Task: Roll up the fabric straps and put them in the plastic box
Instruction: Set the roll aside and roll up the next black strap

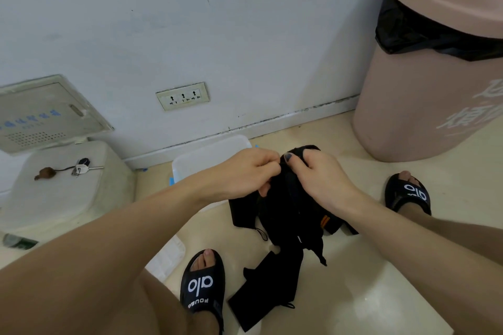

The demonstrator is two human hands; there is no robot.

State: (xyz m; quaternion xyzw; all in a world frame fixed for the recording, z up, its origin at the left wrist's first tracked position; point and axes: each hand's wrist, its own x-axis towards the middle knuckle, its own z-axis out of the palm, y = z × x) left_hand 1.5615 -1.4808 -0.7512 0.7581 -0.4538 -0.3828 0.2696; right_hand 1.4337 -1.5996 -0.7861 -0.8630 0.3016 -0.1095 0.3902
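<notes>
Nearest us, the loose tails of the black straps point(268, 280) trail on the floor point(353, 294) between our two sandals point(202, 288). They look light, soft and floppy, so we judge a roll will spring open unless pinched at its edge. Higher up, our left hand point(245, 171) pinches the strap end and our right hand point(324, 179) curls over the bunched top, both grips closed on cloth. Just beyond lies the box point(206, 155), open, near the wall point(217, 22). The bin point(422, 90) stands to the right, a white case point(68, 185) to the left; between them there's room to lower the roll
</notes>
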